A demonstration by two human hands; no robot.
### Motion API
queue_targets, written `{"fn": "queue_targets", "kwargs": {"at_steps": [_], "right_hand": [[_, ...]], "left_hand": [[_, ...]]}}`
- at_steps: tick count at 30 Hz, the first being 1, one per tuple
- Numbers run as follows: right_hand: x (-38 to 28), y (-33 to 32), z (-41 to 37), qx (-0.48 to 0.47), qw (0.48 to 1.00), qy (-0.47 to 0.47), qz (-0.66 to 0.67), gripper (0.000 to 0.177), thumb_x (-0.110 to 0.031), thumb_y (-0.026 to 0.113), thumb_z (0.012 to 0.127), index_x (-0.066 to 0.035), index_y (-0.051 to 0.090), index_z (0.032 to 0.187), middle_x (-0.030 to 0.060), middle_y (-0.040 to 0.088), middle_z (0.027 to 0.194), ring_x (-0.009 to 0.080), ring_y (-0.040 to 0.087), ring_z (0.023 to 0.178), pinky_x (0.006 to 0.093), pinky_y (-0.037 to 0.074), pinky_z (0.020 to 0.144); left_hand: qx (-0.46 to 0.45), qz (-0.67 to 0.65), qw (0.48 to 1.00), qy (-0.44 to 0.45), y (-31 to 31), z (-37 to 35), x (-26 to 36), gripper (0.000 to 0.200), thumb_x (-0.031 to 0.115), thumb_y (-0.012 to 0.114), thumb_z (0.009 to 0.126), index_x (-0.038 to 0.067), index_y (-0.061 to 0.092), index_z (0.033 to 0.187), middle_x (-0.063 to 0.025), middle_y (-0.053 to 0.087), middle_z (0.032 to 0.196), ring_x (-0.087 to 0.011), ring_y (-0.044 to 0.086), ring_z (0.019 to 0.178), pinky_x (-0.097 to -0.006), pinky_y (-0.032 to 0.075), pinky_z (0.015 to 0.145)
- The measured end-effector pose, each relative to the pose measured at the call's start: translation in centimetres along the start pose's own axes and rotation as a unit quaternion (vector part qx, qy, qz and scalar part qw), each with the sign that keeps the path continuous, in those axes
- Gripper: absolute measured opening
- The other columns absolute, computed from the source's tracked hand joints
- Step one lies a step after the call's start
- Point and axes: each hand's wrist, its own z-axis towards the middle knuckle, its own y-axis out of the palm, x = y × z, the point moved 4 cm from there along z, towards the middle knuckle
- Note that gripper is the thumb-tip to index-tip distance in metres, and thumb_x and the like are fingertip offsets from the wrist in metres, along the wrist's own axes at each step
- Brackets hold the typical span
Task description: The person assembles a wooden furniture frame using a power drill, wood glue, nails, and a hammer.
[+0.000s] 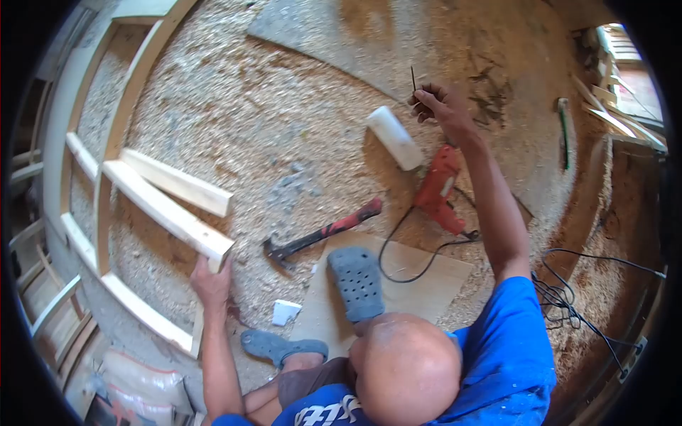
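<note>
My left hand (212, 282) grips the near end of a pale wooden piece, just below the end of a long wooden bar (167, 207). That bar reaches back to a wooden frame (106, 177); a second, shorter bar (177, 182) lies at an angle beside it. Raised at the upper right, my right hand (435, 105) pinches a thin dark rod (413, 78) pointing up; whether it is a nail or a bit cannot be told. Below that hand are a red power tool (438, 192) with a black cord and a white block (395, 138).
A red and black hammer (323, 228) lies on shavings near a cardboard sheet (426, 273). A small white piece (285, 312) is by the clogs. Black cables (561, 298) tangle at the right; a green strip (565, 135) lies farther up. A flat board (320, 42) is at the top.
</note>
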Motion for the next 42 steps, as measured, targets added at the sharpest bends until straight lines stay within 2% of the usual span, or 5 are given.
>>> {"fn": "queue_targets", "kwargs": {"at_steps": [3,5,7,13,42], "right_hand": [[-1.4,8.0,-1.1,-0.124,0.991,-0.048,0.023,0.020,-0.022,0.060,0.105,-0.002,0.064,0.107,0.0015,0.063,0.084,0.0089,0.058,0.063,0.0281,0.052,0.056],[-3.6,15.2,-3.3,-0.142,0.973,-0.037,-0.179,0.017,-0.019,0.062,0.104,-0.003,0.065,0.103,0.0054,0.061,0.083,0.0124,0.058,0.067,0.0323,0.051,0.057],[-2.8,22.3,-4.7,-0.146,0.917,-0.275,-0.252,0.016,-0.016,0.065,0.100,-0.001,0.067,0.104,0.0108,0.066,0.084,0.0231,0.063,0.068,0.0375,0.053,0.064],[-0.5,35.0,-7.9,-0.259,0.909,-0.264,-0.192,0.013,-0.011,0.068,0.094,0.000,0.071,0.100,0.0184,0.072,0.088,0.0312,0.071,0.078,0.0425,0.056,0.071],[-0.7,39.4,-7.3,-0.305,0.881,-0.298,-0.206,0.016,-0.014,0.068,0.095,-0.001,0.074,0.103,0.0150,0.076,0.094,0.0280,0.073,0.078,0.0403,0.059,0.073]], "left_hand": [[-0.012,-0.016,1.000,-0.009,1.3,0.1,-1.5,0.039,0.030,0.089,0.076,0.001,0.072,0.096,-0.0224,0.072,0.088,-0.0410,0.071,0.083,-0.0475,0.055,0.074],[-0.005,0.046,0.999,0.009,1.5,-0.3,-2.5,0.040,0.036,0.087,0.078,0.002,0.070,0.091,-0.0224,0.072,0.085,-0.0417,0.070,0.078,-0.0482,0.056,0.071],[0.000,0.022,1.000,0.017,0.5,-0.1,-0.8,0.039,0.035,0.086,0.080,0.001,0.069,0.089,-0.0217,0.072,0.084,-0.0417,0.070,0.077,-0.0486,0.056,0.069],[-0.027,0.009,0.999,0.040,0.6,0.0,-1.4,0.034,0.028,0.085,0.083,0.001,0.072,0.098,-0.0207,0.074,0.088,-0.0408,0.073,0.081,-0.0443,0.057,0.067],[-0.026,0.020,0.998,0.056,0.1,0.2,-1.3,0.032,0.026,0.086,0.081,0.001,0.068,0.091,-0.0208,0.072,0.081,-0.0407,0.072,0.075,-0.0446,0.056,0.063]]}}
